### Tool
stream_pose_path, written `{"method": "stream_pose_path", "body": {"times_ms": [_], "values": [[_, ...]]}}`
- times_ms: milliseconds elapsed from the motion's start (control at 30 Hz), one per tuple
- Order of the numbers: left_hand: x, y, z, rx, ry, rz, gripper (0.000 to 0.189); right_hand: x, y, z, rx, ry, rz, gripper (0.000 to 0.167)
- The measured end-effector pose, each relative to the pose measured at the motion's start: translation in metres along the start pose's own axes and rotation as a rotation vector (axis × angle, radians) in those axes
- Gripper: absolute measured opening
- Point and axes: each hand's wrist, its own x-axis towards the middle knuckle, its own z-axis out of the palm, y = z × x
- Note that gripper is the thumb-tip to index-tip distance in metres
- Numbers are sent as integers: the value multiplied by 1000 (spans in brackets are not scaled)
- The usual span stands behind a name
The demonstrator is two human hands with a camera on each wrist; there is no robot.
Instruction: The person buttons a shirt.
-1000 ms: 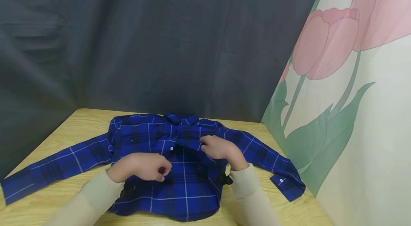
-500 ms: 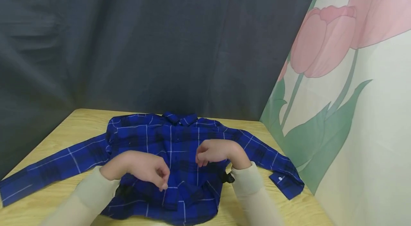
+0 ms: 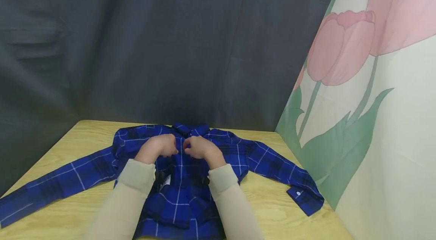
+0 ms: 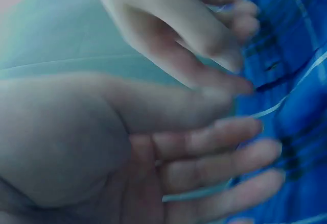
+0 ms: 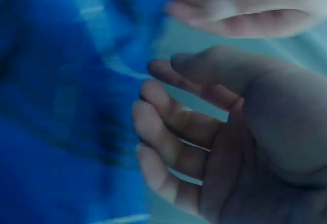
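Observation:
A blue plaid button-up shirt (image 3: 177,194) lies front up on the wooden table, its collar (image 3: 190,129) at the far edge. My left hand (image 3: 162,146) is over the upper placket, just below the collar. Facing it across a small gap is my right hand (image 3: 201,148). In the left wrist view the left hand's fingers (image 4: 225,163) are fairly straight beside the cloth, and nothing shows in them. The right hand's fingers (image 5: 158,127) bend loosely in the right wrist view, with no cloth visible between them. Blur hides whether any fingertip touches the shirt.
One sleeve (image 3: 75,172) stretches out to the left; the other sleeve (image 3: 279,160) runs right, ending in a buttoned cuff (image 3: 304,198). A white label (image 3: 165,181) shows near the left forearm. Behind the table (image 3: 272,209) hangs a dark curtain (image 3: 190,43); a tulip-patterned wall (image 3: 374,137) borders the right.
Both hands have moved up toward the collar and closer together. The front panels, earlier partly apart with the inside showing, now lie over the middle. The lower sides are drawn inward.

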Motion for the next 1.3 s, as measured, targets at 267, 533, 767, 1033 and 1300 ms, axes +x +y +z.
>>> {"method": "stream_pose_path", "body": {"times_ms": [267,533,767,1033,1300], "values": [[72,-39,52,-131,162,-9,41,23,8,35,-140,-8,118,25],[94,-57,68,-238,262,28,29,25,24,30,-86,129,156,26],[95,-46,81,-214,324,28,13,14,37,25,126,164,266,15],[90,-26,98,-84,344,22,26,0,46,8,290,146,256,19],[90,-23,103,-80,324,-26,13,-2,60,8,346,115,248,15]]}}
